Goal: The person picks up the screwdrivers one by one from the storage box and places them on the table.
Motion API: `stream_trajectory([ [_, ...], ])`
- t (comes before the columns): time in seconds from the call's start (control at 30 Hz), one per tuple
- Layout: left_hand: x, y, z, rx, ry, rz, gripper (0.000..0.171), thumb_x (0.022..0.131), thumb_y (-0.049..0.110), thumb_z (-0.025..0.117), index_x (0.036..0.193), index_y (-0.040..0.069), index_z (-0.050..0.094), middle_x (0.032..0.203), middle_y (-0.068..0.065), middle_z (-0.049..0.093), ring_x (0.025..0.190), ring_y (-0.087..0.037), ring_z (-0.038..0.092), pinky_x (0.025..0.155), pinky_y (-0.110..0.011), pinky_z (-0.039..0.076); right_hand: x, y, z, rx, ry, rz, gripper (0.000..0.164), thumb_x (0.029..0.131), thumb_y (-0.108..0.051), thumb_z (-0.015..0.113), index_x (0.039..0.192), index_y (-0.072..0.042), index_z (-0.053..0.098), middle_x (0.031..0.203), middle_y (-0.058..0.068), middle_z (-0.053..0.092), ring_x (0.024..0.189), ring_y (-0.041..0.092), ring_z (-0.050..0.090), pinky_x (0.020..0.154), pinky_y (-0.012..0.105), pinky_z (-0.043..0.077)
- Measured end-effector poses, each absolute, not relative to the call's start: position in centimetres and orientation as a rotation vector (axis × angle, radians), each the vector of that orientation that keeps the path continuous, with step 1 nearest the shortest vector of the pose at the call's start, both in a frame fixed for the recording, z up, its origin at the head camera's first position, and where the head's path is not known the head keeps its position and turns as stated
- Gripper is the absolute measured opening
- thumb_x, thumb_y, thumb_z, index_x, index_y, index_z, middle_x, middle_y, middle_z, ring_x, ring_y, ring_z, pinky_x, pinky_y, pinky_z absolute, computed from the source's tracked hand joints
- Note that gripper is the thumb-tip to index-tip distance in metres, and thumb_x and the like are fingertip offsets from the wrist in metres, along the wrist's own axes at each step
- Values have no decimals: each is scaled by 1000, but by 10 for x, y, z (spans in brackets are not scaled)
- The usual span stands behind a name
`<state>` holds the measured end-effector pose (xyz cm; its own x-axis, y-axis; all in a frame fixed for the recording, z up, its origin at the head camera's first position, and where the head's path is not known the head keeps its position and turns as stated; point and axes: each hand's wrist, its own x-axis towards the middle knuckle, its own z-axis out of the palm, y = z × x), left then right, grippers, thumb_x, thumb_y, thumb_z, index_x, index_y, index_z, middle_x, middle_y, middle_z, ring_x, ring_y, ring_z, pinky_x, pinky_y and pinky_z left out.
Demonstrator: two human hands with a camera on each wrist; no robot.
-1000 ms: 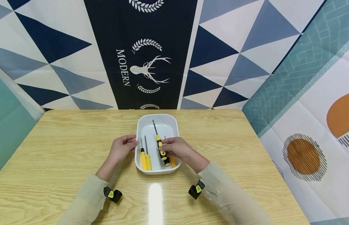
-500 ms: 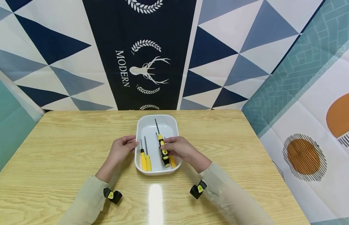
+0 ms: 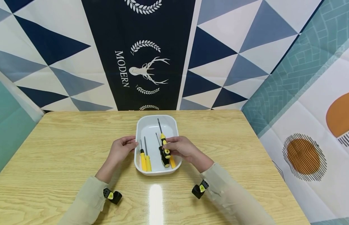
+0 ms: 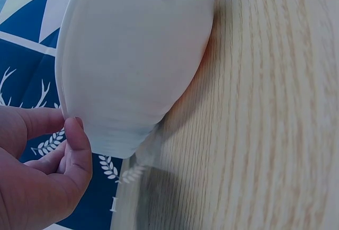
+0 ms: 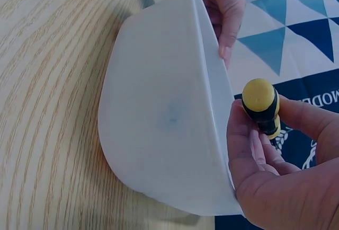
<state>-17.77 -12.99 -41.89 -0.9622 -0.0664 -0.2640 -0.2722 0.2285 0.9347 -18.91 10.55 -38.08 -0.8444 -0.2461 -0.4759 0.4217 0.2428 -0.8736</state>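
A white plastic tray (image 3: 152, 125) stands on the table with several screwdrivers in it. At its left rim my left hand (image 3: 121, 150) pinches the edge between thumb and fingers, as the left wrist view also shows. Over the right side, my right hand (image 3: 183, 150) holds a yellow-and-black screwdriver (image 3: 164, 141) by the handle, its shaft pointing to the far end. Partly beneath it lies a black-handled screwdriver (image 3: 164, 159). An orange-yellow handle (image 3: 172, 162) sits by the right wall, partly covered. Two yellow-handled screwdrivers (image 3: 143, 160) lie along the left wall.
The wood-grain table (image 3: 78, 134) extends around the tray, with a bright light reflection in front. Behind it hangs a patterned cloth (image 3: 152, 72) with a deer print. Each sleeve carries a small black wrist camera (image 3: 200, 188).
The held screwdriver has moved to the right with my right hand, and more of the black-handled screwdriver and its shaft now shows. My left hand has stayed at the rim.
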Motion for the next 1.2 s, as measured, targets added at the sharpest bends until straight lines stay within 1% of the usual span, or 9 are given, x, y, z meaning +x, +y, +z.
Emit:
stream_trajectory([
  [0.1,-177,-130,-419,-335,2320,1814,38,92,15,58,128,3,54,113,-12,58,86,-8,57,81,-26,56,-189,108,-380,153,1991,-1651,43,85,-10,65,124,3,54,111,15,64,80,12,62,83,30,55],
  [0.23,-176,-130,-419,-333,2320,1808,38,92,15,59,128,3,54,113,-12,58,86,-8,57,82,-29,56,-189,112,-379,139,1983,-1658,42,85,-9,64,124,4,54,110,14,64,78,10,62,80,28,55],
  [0.4,-175,-131,-421,-328,2329,1805,38,92,15,59,127,3,55,112,-12,58,86,-9,57,83,-30,56,-189,117,-380,139,1983,-1672,39,86,-8,63,122,5,55,99,8,64,75,9,60,72,22,54],
  [0.53,-176,-131,-421,-333,2330,1808,38,92,15,59,127,3,55,112,-12,58,87,-9,57,84,-30,56,-189,120,-379,139,1980,-1679,40,86,-8,63,122,5,54,95,5,64,74,8,60,69,21,53],
  [0.63,-176,-131,-421,-336,2330,1812,38,92,15,59,127,3,55,111,-11,58,87,-8,57,84,-30,55,-189,122,-377,126,1981,-1681,41,86,-8,63,124,5,53,98,6,64,76,8,60,71,21,53],
  [0.8,-177,-131,-420,-340,2328,1812,38,92,16,59,127,3,55,110,-10,59,86,-9,56,83,-29,55,-188,127,-373,105,1987,-1689,41,87,-9,61,125,6,52,107,12,64,79,8,62,72,22,54],
  [1.0,-177,-131,-419,-336,2329,1810,38,92,16,59,127,3,55,110,-10,59,85,-9,56,82,-29,55,-188,133,-373,89,1978,-1716,42,88,-9,60,126,7,50,99,7,65,77,8,62,69,21,53],
  [1.2,-176,-130,-419,-312,2332,1819,38,91,15,59,127,2,55,111,-12,59,84,-8,57,80,-28,56,-190,138,-375,74,1981,-1723,43,88,-9,60,126,9,50,100,10,65,75,7,62,67,20,52],
])
